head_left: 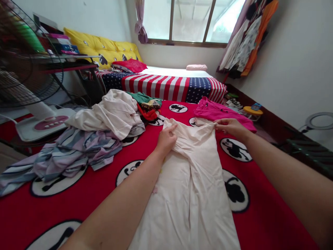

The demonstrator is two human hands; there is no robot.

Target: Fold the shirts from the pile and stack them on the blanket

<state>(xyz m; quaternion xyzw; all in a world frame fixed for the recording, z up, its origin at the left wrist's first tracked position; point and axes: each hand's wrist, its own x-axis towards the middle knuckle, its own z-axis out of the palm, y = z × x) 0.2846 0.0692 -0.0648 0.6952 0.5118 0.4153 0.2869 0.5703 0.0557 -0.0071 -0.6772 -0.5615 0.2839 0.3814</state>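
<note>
A big red cloth with white ovals and black pictures (265, 208) spreads out wide below the hands. The next biggest thing is a pair of long cream cloth trousers (205, 173). They lie on the red cloth, right in front of the person, with the waist end far away and the legs coming near. They have lots of wrinkles.

Past the red cloth is a low bed with a red, white and blue stars-and-stripes cover (156, 85). On the left is a white fan with a round wire cage and a pink button panel (50, 121).

Next to it, a grey, purple and white striped cloth (67, 149) lies crumpled. A bunched-up off-white cloth (114, 107) touches it at the back. A long yellow padded cushion (109, 48) leans on the wall. A bright pink cloth garment (221, 111) lies behind the right hand.

The right hand (230, 126) pinches the right corner of the waist with its thumb and fingers. The left hand (168, 140) is on the left side of the waist, fingers partly curled; I can't tell if it grips the cloth.

Smaller yet is a round yellow stool (252, 111), near the right wall.
</note>
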